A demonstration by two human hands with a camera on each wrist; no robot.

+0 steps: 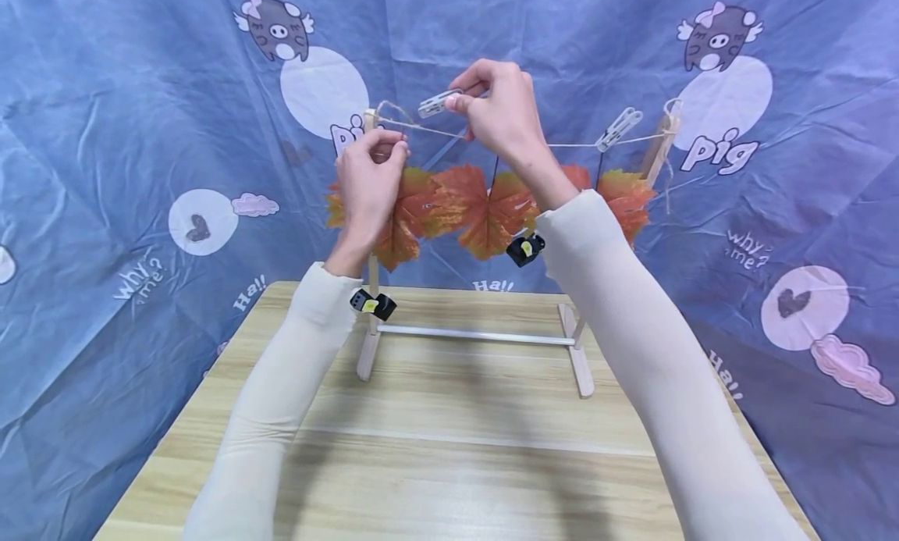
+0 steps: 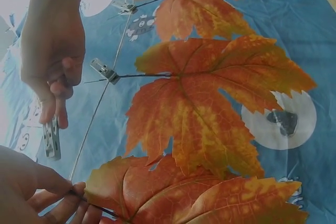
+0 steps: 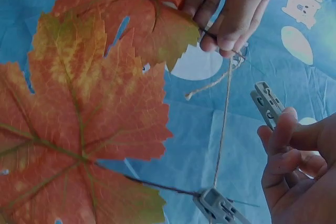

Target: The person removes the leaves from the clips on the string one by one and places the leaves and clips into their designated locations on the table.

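Note:
My left hand (image 1: 372,178) pinches the dark stem (image 2: 103,209) of the leftmost orange maple leaf (image 2: 184,192) against the twine (image 1: 576,145). In my right hand (image 1: 502,112) is a grey clothespin (image 1: 434,104), gripped between thumb and fingers above the twine and apart from it. The right wrist view shows that clothespin (image 3: 268,104) pointing toward the left hand; its jaws look closed. A middle leaf (image 2: 210,93) hangs by its stem from another clothespin (image 2: 105,71). Farther right, a third leaf (image 1: 625,197) hangs from a clothespin (image 1: 620,129).
The twine runs between two wooden posts (image 1: 660,147) of a stand, tied at both ends with loose tails. A white rod (image 1: 477,336) joins the stand's feet (image 1: 580,373) on the wooden table (image 1: 421,478). Blue printed cloth (image 1: 175,135) hangs behind.

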